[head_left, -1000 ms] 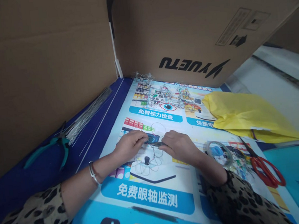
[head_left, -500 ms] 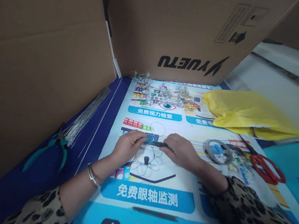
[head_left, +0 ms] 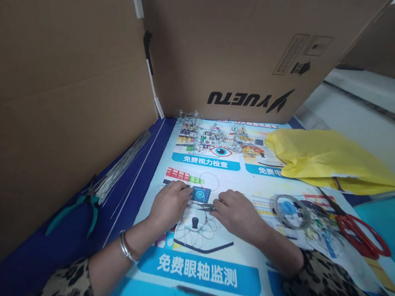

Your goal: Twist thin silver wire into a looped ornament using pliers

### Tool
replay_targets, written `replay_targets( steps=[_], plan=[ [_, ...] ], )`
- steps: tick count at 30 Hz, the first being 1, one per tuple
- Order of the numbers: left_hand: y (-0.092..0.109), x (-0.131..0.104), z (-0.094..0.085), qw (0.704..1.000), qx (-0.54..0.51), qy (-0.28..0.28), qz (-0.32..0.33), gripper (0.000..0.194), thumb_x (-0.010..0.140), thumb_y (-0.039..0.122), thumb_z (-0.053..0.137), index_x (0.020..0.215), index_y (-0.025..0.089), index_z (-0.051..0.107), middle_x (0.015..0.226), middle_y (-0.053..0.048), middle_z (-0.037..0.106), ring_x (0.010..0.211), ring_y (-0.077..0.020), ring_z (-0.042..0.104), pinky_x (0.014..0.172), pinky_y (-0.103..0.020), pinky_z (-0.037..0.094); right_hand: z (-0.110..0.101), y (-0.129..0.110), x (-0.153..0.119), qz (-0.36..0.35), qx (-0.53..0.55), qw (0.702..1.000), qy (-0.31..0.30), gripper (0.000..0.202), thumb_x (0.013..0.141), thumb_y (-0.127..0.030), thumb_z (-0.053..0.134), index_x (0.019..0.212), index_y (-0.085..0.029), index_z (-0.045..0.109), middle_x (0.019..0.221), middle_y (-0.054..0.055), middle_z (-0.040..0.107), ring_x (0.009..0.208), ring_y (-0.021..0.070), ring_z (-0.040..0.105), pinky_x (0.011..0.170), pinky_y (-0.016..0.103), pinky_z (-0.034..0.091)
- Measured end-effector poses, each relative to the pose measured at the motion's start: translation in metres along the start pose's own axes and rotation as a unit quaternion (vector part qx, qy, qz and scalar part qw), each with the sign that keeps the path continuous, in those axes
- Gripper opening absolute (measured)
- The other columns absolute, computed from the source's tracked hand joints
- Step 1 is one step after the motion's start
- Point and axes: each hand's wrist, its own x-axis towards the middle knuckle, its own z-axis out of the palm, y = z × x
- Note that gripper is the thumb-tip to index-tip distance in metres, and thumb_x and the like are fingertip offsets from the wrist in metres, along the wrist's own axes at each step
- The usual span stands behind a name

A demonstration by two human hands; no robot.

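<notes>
My left hand (head_left: 171,205) is closed, its fingertips pinching thin wire above the printed sheet. From there a piece of looped wire (head_left: 200,233) spreads out below in petal-like loops, and a round wire loop (head_left: 217,179) stands above. My right hand (head_left: 241,216) is closed round slim dark tweezers (head_left: 206,207), whose tips point left toward the left fingertips. Whether the tips grip the wire is too small to tell.
Teal-handled pliers (head_left: 94,214) and a bundle of straight wires (head_left: 120,167) lie left. Right are a wire coil (head_left: 277,212), red-handled scissors (head_left: 363,236) and a yellow bag (head_left: 331,158). Tangled beaded wire pieces (head_left: 240,134) lie at the back, before cardboard walls (head_left: 242,36).
The view has tilted up a little, so the table things sit lower. Both hands stay close together; the tweezers have turned slightly and the left fingers have shifted on the wire.
</notes>
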Motion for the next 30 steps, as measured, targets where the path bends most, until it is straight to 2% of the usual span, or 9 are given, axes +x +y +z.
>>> replay_targets(
  steps=[3,8,11,15,22,30],
  plan=[
    [0.0,-0.002,-0.002,1.0,0.002,0.005,0.003,0.025,0.085,0.021,0.048,0.107,0.018,0.059,0.097,-0.007,0.059,0.091,-0.0212,0.053,0.079,-0.034,0.044,0.002,0.001,-0.001,-0.002,0.005,1.0,0.014,0.019,0.087,-0.035,0.048,0.083,-0.019,0.057,0.083,0.006,0.055,0.08,0.0187,0.046,0.069,0.032,0.029],
    [0.001,-0.017,-0.006,0.997,-0.051,0.055,0.034,0.027,0.087,0.018,0.045,0.112,0.018,0.055,0.106,-0.009,0.058,0.099,-0.0206,0.052,0.084,-0.036,0.044,0.006,0.004,-0.002,-0.003,0.015,0.999,0.037,0.021,0.087,-0.037,0.049,0.083,-0.019,0.058,0.082,0.005,0.056,0.081,0.0178,0.046,0.068,0.031,0.029],
    [0.007,-0.029,-0.01,0.996,-0.046,0.009,0.074,0.024,0.086,0.02,0.047,0.108,0.021,0.057,0.108,-0.007,0.059,0.101,-0.0215,0.051,0.085,-0.038,0.042,0.005,0.004,-0.001,-0.007,0.017,0.999,0.05,0.021,0.087,-0.037,0.049,0.083,-0.019,0.059,0.08,0.005,0.056,0.08,0.0172,0.046,0.068,0.03,0.029],
    [0.018,-0.037,-0.017,0.996,-0.02,-0.046,0.072,0.025,0.084,0.021,0.051,0.108,0.022,0.057,0.111,-0.005,0.059,0.103,-0.0231,0.051,0.085,-0.04,0.042,0.003,0.003,-0.001,0.004,0.017,0.998,0.058,0.02,0.086,-0.035,0.051,0.079,-0.019,0.059,0.079,0.004,0.056,0.078,0.0171,0.046,0.066,0.03,0.029],
    [0.022,-0.041,-0.017,0.994,0.014,-0.061,0.09,0.028,0.087,0.021,0.046,0.113,0.022,0.054,0.122,-0.003,0.056,0.113,-0.0226,0.046,0.093,-0.04,0.037,0.003,-0.004,0.007,0.013,0.001,0.998,0.067,0.02,0.087,-0.035,0.049,0.081,-0.019,0.059,0.081,0.006,0.058,0.08,0.0189,0.046,0.068,0.032,0.029],
    [0.022,-0.048,-0.014,0.987,0.083,-0.054,0.126,0.03,0.087,0.02,0.045,0.115,0.02,0.055,0.125,-0.003,0.055,0.115,-0.0237,0.048,0.092,-0.04,0.039,0.003,-0.01,0.015,0.05,-0.028,0.997,0.048,0.019,0.088,-0.032,0.047,0.08,-0.019,0.059,0.077,0.006,0.06,0.077,0.0194,0.046,0.064,0.032,0.027]
  ],
)
